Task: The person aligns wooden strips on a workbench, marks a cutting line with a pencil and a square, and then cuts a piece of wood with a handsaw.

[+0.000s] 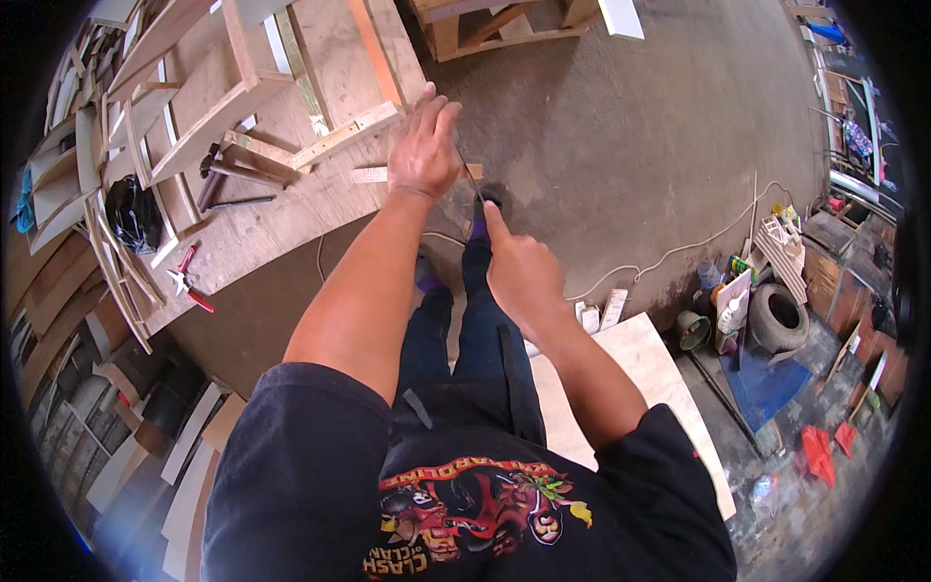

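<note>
My left hand (424, 145) rests at the workbench edge with its fingers stretched out, over a short wood strip (369, 176). That strip's end sticks out past the bench on the other side of the hand. My right hand (525, 276) is closed, its index finger pointing forward along a thin dark blade (472, 182). The blade is seen edge-on, looks like a handsaw's, and meets the strip; its handle is hidden in the fist. A slatted wooden frame (344, 136) lies on the plywood bench (281, 228) beside my left hand.
On the bench are a hammer (218, 163), red-handled pliers (192, 279) and a black plastic bag (133, 213). A pale board (635, 378) lies to my right. Farther right stand a tire (779, 318) and a bucket (692, 330). A cable (669, 270) crosses the floor.
</note>
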A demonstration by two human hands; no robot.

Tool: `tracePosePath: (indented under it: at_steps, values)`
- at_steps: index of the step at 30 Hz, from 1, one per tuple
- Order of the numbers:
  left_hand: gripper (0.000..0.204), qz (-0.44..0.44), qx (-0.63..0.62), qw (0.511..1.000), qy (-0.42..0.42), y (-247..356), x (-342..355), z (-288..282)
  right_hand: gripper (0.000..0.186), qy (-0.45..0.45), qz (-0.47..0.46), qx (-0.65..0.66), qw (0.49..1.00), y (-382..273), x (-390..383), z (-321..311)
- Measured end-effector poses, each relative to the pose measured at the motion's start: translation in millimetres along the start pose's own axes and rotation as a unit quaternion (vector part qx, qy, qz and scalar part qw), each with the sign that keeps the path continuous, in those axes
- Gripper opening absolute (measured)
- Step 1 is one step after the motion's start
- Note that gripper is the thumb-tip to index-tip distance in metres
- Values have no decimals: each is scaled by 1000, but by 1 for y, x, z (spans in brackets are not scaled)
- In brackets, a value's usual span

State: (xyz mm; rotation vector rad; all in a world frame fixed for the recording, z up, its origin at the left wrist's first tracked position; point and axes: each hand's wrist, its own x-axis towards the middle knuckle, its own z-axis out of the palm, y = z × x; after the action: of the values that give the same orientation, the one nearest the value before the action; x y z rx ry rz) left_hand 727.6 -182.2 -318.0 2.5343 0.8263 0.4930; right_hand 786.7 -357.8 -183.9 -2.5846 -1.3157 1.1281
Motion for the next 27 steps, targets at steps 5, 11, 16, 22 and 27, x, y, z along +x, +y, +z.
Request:
tracePosePath:
  at_steps: [5, 11, 16, 22, 27]
  values:
    - [44, 4, -5, 1000, 1, -3, 5, 5, 63, 21, -26, 38, 999, 0, 54, 0]
    - [42, -14, 14, 1000, -17, -1, 5, -2, 64, -8, -19, 43, 999, -6, 40, -12]
    - [42, -10, 12, 1000, -16, -4, 1, 2, 64, -15, -13, -5, 1000, -6, 45, -3]
    - [46, -8, -4, 1000, -20, 0, -1, 1, 62, -23, -9, 11, 1000, -8, 48, -6]
    - [42, -10, 18, 999, -27, -2, 3, 0, 64, -50, 26, 0, 998, -13, 36, -5]
